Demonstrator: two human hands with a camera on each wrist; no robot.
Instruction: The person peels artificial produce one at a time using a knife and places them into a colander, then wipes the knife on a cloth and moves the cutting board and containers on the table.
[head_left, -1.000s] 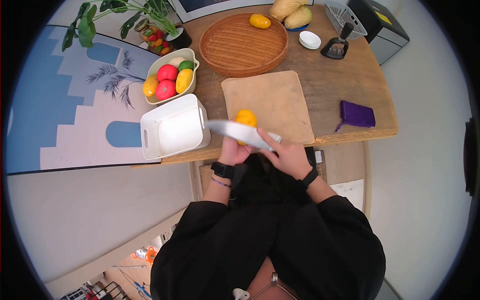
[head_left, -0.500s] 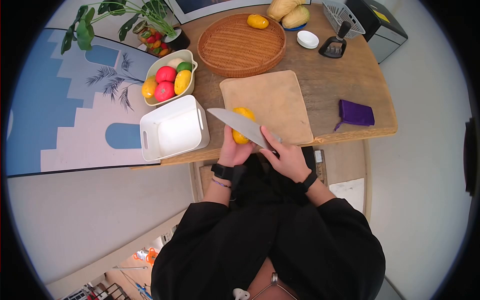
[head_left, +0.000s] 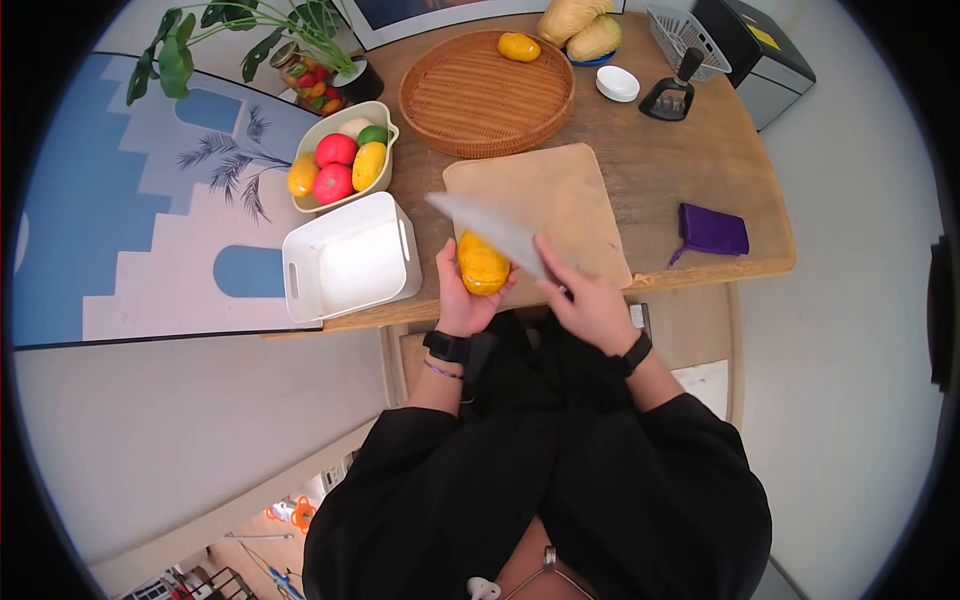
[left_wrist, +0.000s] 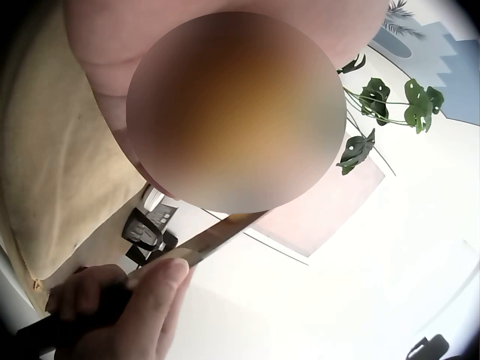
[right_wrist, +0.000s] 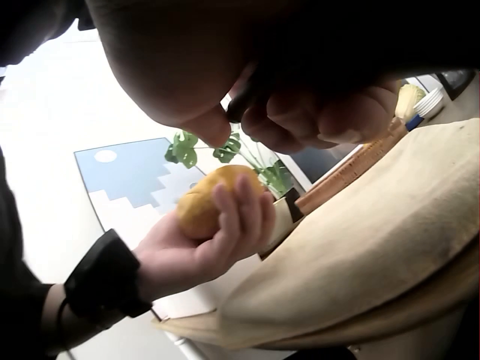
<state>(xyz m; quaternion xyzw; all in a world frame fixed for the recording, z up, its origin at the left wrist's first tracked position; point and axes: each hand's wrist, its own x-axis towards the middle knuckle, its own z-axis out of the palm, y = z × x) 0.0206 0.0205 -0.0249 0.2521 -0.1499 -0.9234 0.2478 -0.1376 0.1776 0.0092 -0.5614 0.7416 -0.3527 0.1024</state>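
My left hand [head_left: 462, 303] cradles a yellow mango [head_left: 484, 264] over the near left edge of the cutting board [head_left: 550, 205]. Its fingers wrap the mango's side in the right wrist view, where the fruit [right_wrist: 210, 196] shows a thin line across its skin. My right hand [head_left: 592, 312] grips a large kitchen knife [head_left: 492, 224] by its black handle. The blade, slightly blurred, points up and left past the mango's far side. In the left wrist view a round blurred patch hides the mango, while the right hand [left_wrist: 142, 311] shows below with the knife.
Left of the board stand a white bin [head_left: 350, 262] and a cream basket [head_left: 388, 170] of fruit. Behind it lies a round wicker tray [head_left: 480, 95] with another yellow fruit. A purple pouch [head_left: 713, 229] and a black-handled tool [head_left: 670, 98] are to the right.
The knife, which lay across the mango, has moved up and off it. My right hand has shifted right, and more of the mango's top now shows in my left hand.
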